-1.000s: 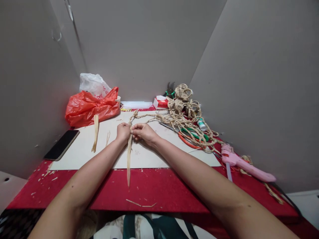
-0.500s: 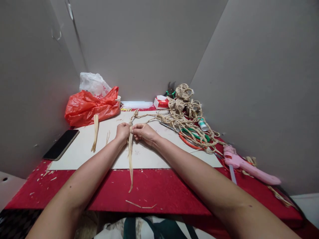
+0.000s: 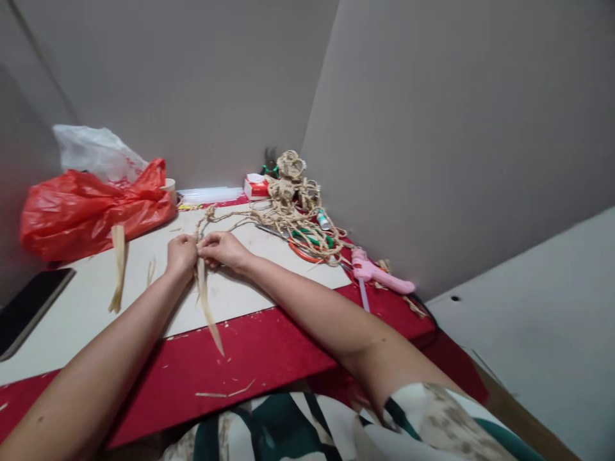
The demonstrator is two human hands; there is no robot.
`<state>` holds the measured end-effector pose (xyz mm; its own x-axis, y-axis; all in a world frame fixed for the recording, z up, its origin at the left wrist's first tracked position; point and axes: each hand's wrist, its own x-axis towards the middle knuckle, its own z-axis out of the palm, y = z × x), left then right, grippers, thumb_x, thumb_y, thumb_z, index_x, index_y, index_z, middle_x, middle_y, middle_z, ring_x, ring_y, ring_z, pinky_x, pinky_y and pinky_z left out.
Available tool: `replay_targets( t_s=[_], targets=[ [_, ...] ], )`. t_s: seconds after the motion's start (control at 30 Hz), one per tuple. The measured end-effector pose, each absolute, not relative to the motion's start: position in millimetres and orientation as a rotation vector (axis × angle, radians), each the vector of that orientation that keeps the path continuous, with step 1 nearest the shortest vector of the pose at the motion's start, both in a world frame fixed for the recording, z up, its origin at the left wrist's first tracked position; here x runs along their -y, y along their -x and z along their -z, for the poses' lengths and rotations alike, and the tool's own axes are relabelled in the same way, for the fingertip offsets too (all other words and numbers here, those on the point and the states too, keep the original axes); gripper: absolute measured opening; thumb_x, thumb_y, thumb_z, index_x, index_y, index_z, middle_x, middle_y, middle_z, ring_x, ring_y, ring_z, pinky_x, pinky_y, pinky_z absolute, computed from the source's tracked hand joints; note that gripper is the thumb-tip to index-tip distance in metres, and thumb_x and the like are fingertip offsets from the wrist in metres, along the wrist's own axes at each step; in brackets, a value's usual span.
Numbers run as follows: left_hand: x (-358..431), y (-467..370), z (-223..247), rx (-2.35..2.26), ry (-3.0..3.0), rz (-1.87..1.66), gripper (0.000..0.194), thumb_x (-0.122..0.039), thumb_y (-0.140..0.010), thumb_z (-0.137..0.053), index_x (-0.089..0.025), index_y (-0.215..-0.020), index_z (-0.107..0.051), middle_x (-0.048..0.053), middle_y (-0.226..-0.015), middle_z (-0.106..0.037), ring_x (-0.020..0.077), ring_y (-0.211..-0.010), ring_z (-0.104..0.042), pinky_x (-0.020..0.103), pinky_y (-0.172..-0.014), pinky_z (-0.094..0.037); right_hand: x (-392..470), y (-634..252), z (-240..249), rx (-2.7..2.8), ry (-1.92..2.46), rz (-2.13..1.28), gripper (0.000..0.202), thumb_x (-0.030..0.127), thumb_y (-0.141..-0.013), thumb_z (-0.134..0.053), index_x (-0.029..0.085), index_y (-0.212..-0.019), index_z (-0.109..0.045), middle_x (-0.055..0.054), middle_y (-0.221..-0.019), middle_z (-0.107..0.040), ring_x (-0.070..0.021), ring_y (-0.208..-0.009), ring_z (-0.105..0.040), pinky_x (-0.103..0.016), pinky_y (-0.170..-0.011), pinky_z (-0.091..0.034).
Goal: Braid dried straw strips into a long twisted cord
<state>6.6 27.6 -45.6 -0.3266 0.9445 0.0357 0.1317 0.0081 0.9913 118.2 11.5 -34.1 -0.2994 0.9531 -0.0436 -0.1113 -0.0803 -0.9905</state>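
pinched between the thumb and fingers of the right hand [image 3: 221, 250] is a pale strip [image 3: 206, 301], held near its top, while the near end of a braided cord [image 3: 209, 214] is clamped in the closed left hand [image 3: 182, 256]. the two hands are brought together, fingertips touching or nearly so, over the middle of the white board [image 3: 240, 288]; how the fibres are crossed between them is hidden by the fingers. the strip is hung down across the near edge of the board, its tip over the red cloth [image 3: 259, 339]. from the hands the cord is led toward the board's far edge, bent there, and run to the right into a tangled rope heap [image 3: 293, 218], which is spread over the board's far right corner and beyond.

on the left part of the board a flat bundle of strips [image 3: 118, 269] is laid, with thin strands [image 3: 150, 272] between it and the left hand. the board's left edge is partly covered by a dark phone [image 3: 31, 307]. past the far left of the board a knotted red bag [image 3: 86, 208] is set, with a white bag [image 3: 98, 150] behind it. behind the far edge are seen clear sticks [image 3: 211, 194] and a tissue box [image 3: 256, 187]. to the right of the board a pink glue gun [image 3: 379, 272] is laid on the cloth.
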Motion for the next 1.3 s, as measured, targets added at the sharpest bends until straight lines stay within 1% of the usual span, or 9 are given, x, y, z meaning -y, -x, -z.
replay_targets(
  t_s=[0.2,0.37,0.5,0.7,0.87,1.03,1.1,1.2,1.3],
  targets=[
    [-31.8,-6.4,47.5,-1.409,-1.062,-1.392,0.009,-0.02,-0.067,-0.057,-0.017,-0.06,-0.051,-0.003,-0.044,-0.049,0.0104,-0.035,-0.045,0.021,-0.035,-0.035,-15.4,-118.7,33.6,1.258,0.989,-1.605,0.017,0.01,-0.065,-0.069,0.016,-0.068,-0.054,0.006,-0.048,-0.054,-0.006,-0.043,-0.052,-0.014,-0.039,-0.042],
    [-26.4,-8.7,44.2,-1.381,-1.011,-1.366,0.011,-0.013,-0.068,-0.055,-0.017,-0.059,-0.049,-0.002,-0.043,-0.05,0.0089,-0.034,-0.045,0.02,-0.036,-0.035,-13.6,-116.1,33.2,1.206,0.989,-1.607,0.013,0.005,-0.067,-0.064,0.015,-0.065,-0.056,0.006,-0.047,-0.054,-0.0059,-0.041,-0.051,-0.015,-0.04,-0.043],
    [-22.5,-8.9,41.6,-1.33,-0.949,-1.353,0.01,-0.011,-0.066,-0.054,-0.017,-0.059,-0.048,-0.002,-0.043,-0.049,0.0101,-0.033,-0.045,0.021,-0.036,-0.034,-11.6,-116.8,34.1,1.201,0.965,-1.647,0.01,0.009,-0.065,-0.067,0.014,-0.068,-0.058,0.004,-0.048,-0.055,-0.006,-0.04,-0.05,-0.016,-0.04,-0.042],
    [-22.1,-3.4,36.7,-1.184,-0.846,-1.331,0.016,-0.014,-0.066,-0.055,-0.017,-0.059,-0.041,-0.009,-0.04,-0.034,0.0021,-0.029,-0.026,0.016,-0.034,-0.015,-20.2,-130.1,34.9,1.063,0.841,-1.676,0.016,0.013,-0.063,-0.07,0.014,-0.068,-0.056,0.003,-0.058,-0.058,-0.006,-0.049,-0.053,-0.016,-0.045,-0.045],
    [-23.1,-4.1,35.2,-1.128,-0.854,-1.287,0.019,-0.014,-0.066,-0.057,-0.017,-0.059,-0.04,-0.008,-0.042,-0.035,0.0014,-0.031,-0.025,0.016,-0.035,-0.013,-24.2,-135.1,35.2,0.991,0.857,-1.707,0.014,0.011,-0.067,-0.066,0.015,-0.069,-0.053,0.0,-0.063,-0.063,-0.0088,-0.052,-0.057,-0.019,-0.048,-0.048],
    [-24.6,-3.2,37.1,-1.102,-0.876,-1.269,0.02,-0.012,-0.067,-0.057,-0.017,-0.057,-0.04,-0.007,-0.043,-0.035,0.0017,-0.032,-0.027,0.016,-0.035,-0.014,-22.7,-129.7,36.6,1.026,0.833,-1.708,0.02,0.014,-0.066,-0.069,0.017,-0.072,-0.05,0.006,-0.048,-0.051,-0.0063,-0.038,-0.043,-0.017,-0.036,-0.034],
    [-24.5,-2.3,37.2,-1.1,-0.888,-1.265,0.021,-0.011,-0.068,-0.057,-0.017,-0.057,-0.04,-0.007,-0.043,-0.035,0.0018,-0.032,-0.027,0.016,-0.035,-0.014,-21.4,-127.9,37.1,1.086,0.847,-1.652,0.021,0.016,-0.067,-0.07,0.018,-0.072,-0.049,0.007,-0.045,-0.047,-0.0052,-0.035,-0.036,-0.017,-0.034,-0.029],
    [-24.1,-1.8,36.9,-1.089,-0.912,-1.259,0.02,-0.011,-0.069,-0.058,-0.017,-0.058,-0.043,-0.006,-0.044,-0.037,0.0026,-0.033,-0.028,0.016,-0.034,-0.016,-19.0,-125.6,38.5,1.183,0.905,-1.499,0.016,0.015,-0.072,-0.067,0.018,-0.072,-0.05,0.008,-0.045,-0.044,-0.0054,-0.035,-0.032,-0.019,-0.036,-0.03],
    [-24.0,-2.9,36.0,-1.142,-0.966,-1.264,0.018,-0.008,-0.069,-0.056,-0.017,-0.059,-0.045,-0.005,-0.042,-0.038,0.0044,-0.034,-0.03,0.016,-0.034,-0.018,-16.5,-122.4,38.0,1.404,1.01,-1.26,0.012,0.015,-0.079,-0.061,0.017,-0.07,-0.053,0.006,-0.051,-0.051,-0.0076,-0.044,-0.043,-0.021,-0.046,-0.039]
  ],
)
